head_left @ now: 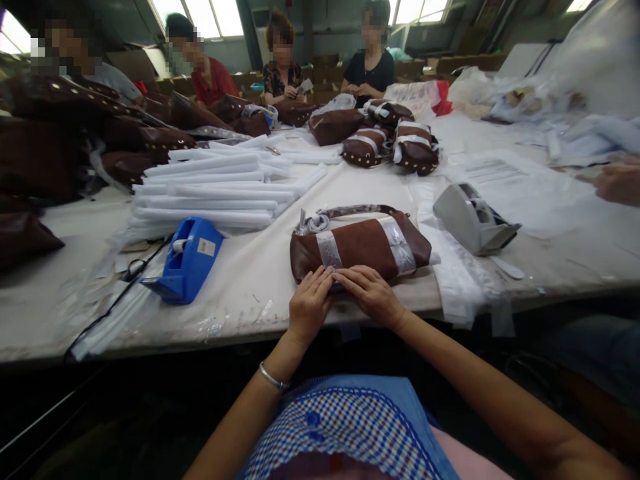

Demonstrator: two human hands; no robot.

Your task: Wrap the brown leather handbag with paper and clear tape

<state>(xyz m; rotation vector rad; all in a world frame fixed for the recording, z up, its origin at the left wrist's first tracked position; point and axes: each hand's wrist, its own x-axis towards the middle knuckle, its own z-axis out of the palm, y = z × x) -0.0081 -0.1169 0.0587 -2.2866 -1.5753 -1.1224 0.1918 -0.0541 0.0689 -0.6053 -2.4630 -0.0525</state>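
Observation:
A brown handbag (356, 241) lies at the near edge of the table, two bands of clear tape or film round its body. Its strap, partly wrapped, arches along the far side. My left hand (311, 303) is closed on the bag's near edge, fingers together and fingertips on top. Beside it, my right hand (373, 292) grips the same edge, its fingers pointing left until they almost meet the left ones. Both thumbs are hidden. A blue tape dispenser (193, 263) stands to the left, and a grey tape dispenser (473, 217) to the right.
White paper rolls (210, 193) are piled behind the blue dispenser. Several wrapped brown bags (367, 145) sit farther back, with more brown bags (37, 160) heaped at left. Clear plastic sleeves (463, 280) lie at right. Another person's hand (620, 181) shows at the right edge; several people sit opposite.

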